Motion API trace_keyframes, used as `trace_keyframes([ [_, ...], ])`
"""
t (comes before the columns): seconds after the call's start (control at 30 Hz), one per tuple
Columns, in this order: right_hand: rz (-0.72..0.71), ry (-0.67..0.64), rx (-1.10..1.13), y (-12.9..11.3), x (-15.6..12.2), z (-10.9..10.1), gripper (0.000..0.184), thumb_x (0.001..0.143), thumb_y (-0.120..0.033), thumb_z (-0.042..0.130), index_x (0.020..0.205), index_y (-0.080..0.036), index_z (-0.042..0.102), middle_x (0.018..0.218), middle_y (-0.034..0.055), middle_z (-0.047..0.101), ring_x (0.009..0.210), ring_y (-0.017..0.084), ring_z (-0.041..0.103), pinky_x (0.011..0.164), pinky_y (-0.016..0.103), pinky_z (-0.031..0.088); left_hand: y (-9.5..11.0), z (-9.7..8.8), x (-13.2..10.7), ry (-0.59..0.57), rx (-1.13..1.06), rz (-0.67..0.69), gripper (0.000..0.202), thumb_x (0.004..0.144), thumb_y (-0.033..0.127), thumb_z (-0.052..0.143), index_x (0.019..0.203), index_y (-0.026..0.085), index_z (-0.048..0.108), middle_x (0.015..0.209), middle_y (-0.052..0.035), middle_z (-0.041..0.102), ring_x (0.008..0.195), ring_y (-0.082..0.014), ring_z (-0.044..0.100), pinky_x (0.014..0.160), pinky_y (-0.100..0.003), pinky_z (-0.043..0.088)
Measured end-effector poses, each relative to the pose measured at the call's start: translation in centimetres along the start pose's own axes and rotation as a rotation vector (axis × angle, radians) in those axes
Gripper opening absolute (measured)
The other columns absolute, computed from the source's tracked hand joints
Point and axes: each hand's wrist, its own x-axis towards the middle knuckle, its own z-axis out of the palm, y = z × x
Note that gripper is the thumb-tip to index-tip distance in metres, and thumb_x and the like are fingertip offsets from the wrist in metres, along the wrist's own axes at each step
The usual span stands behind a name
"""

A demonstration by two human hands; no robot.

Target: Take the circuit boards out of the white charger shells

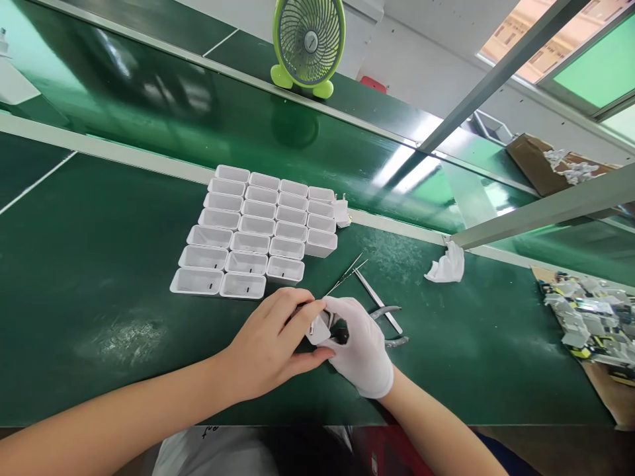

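Note:
A small white plug housing with a metal pin (pixel 320 330) is pinched between my two hands near the front of the green table. My bare left hand (pixel 282 330) closes its fingers over it from the left. From the right, the thumb and fingertips of my right hand (pixel 360 344), in a white glove, grip the same piece. Grey-handled pliers (pixel 396 342) lie partly behind my right hand; their jaws are mostly hidden. Just beyond my hands are metal tweezers (pixel 342 274) and a second slim silver tool (pixel 374 294).
Rows of open white plastic cases (pixel 243 286) stand ahead, with a white plug (pixel 342 211) at their right end. A crumpled white cloth or glove (pixel 447 264) lies by the rail. Cardboard with many small parts (pixel 590 311) is at far right. A green fan (pixel 310 43) stands behind.

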Motion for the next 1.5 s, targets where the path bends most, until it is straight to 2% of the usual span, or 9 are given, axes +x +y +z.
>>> trace_keyframes([
  [0.23, -0.047, 0.042, 0.105, 0.3, 0.1, 0.0, 0.04, 0.087, -0.009, 0.063, 0.122, -0.022, 0.051, 0.102, 0.007, 0.066, 0.087, 0.019, 0.064, 0.072, 0.033, 0.058, -0.5, -0.9, 0.4, -0.005, -0.136, -0.032, 0.055, 0.086, 0.017, 0.072, 0.135, 0.014, 0.049, 0.109, -0.0115, 0.064, 0.1, -0.0224, 0.062, 0.086, -0.035, 0.057],
  [0.37, -0.017, -0.009, 0.203, 1.0, -0.1, 0.0, 0.038, 0.086, -0.007, 0.066, 0.117, -0.022, 0.051, 0.101, 0.0068, 0.065, 0.088, 0.019, 0.063, 0.071, 0.032, 0.057, -0.8, -2.8, 1.3, -0.266, -0.297, -0.274, 0.067, 0.081, 0.027, 0.076, 0.14, 0.023, 0.043, 0.12, -0.0057, 0.067, 0.103, -0.0203, 0.067, 0.083, -0.03, 0.058],
  [0.5, -0.079, -0.064, 0.241, 1.5, 0.0, 0.0, 0.036, 0.087, -0.01, 0.069, 0.115, -0.023, 0.051, 0.101, 0.0077, 0.064, 0.092, 0.021, 0.063, 0.074, 0.035, 0.057, -0.9, -4.2, 2.4, -0.462, -0.398, -0.476, 0.049, 0.079, 0.032, 0.074, 0.123, 0.025, 0.054, 0.11, 0.0006, 0.07, 0.091, -0.0184, 0.068, 0.074, -0.03, 0.057],
  [0.83, -0.165, -0.107, 0.187, 1.7, 0.2, 0.1, 0.031, 0.091, -0.013, 0.061, 0.119, -0.024, 0.052, 0.103, 0.0094, 0.065, 0.094, 0.022, 0.063, 0.075, 0.037, 0.059, -0.5, -3.6, 2.6, -0.474, -0.507, -0.583, 0.045, 0.082, 0.039, 0.071, 0.12, 0.024, 0.052, 0.115, -0.0024, 0.069, 0.096, -0.021, 0.069, 0.08, -0.033, 0.054],
  [1.0, -0.188, -0.105, 0.168, 1.8, 0.0, 0.2, 0.036, 0.088, -0.009, 0.059, 0.121, -0.023, 0.051, 0.103, 0.009, 0.064, 0.094, 0.022, 0.063, 0.077, 0.039, 0.06, -0.5, -2.3, 1.8, -0.396, -0.465, -0.432, 0.042, 0.082, 0.026, 0.067, 0.121, 0.024, 0.052, 0.11, -0.0042, 0.07, 0.097, -0.0225, 0.069, 0.078, -0.033, 0.055],
  [1.17, -0.222, -0.119, 0.108, 1.6, 0.1, 0.1, 0.042, 0.087, -0.005, 0.055, 0.125, -0.023, 0.051, 0.106, 0.0106, 0.065, 0.097, 0.024, 0.063, 0.076, 0.04, 0.06, -0.4, -1.7, 1.2, -0.272, -0.397, -0.412, 0.046, 0.074, 0.025, 0.069, 0.117, 0.023, 0.054, 0.101, -0.0032, 0.071, 0.088, -0.0229, 0.071, 0.073, -0.033, 0.056],
  [1.37, -0.265, -0.167, -0.037, 1.5, 0.2, 0.5, 0.043, 0.086, -0.004, 0.052, 0.125, -0.022, 0.054, 0.107, 0.0128, 0.06, 0.095, 0.023, 0.063, 0.071, 0.037, 0.061, -0.3, -1.5, 1.1, -0.305, -0.389, -0.383, 0.051, 0.075, 0.02, 0.066, 0.123, 0.021, 0.051, 0.121, -0.0094, 0.069, 0.107, -0.0269, 0.07, 0.088, -0.041, 0.059],
  [1.43, -0.253, -0.233, -0.076, 1.6, 0.2, 0.5, 0.043, 0.087, -0.005, 0.051, 0.126, -0.023, 0.054, 0.109, 0.0132, 0.061, 0.099, 0.024, 0.064, 0.07, 0.037, 0.062, -0.3, -1.9, 1.1, -0.22, -0.415, -0.275, 0.063, 0.076, 0.023, 0.068, 0.134, 0.021, 0.045, 0.137, -0.0141, 0.06, 0.123, -0.03, 0.062, 0.099, -0.046, 0.057],
  [1.5, -0.238, -0.246, -0.068, 1.6, 0.1, 0.1, 0.042, 0.087, -0.005, 0.053, 0.125, -0.025, 0.055, 0.109, 0.0124, 0.063, 0.101, 0.025, 0.065, 0.072, 0.039, 0.062, -0.4, -2.6, 1.1, -0.003, -0.495, -0.153, 0.063, 0.084, 0.032, 0.065, 0.141, 0.02, 0.04, 0.145, -0.0168, 0.053, 0.133, -0.0323, 0.055, 0.103, -0.049, 0.055],
])
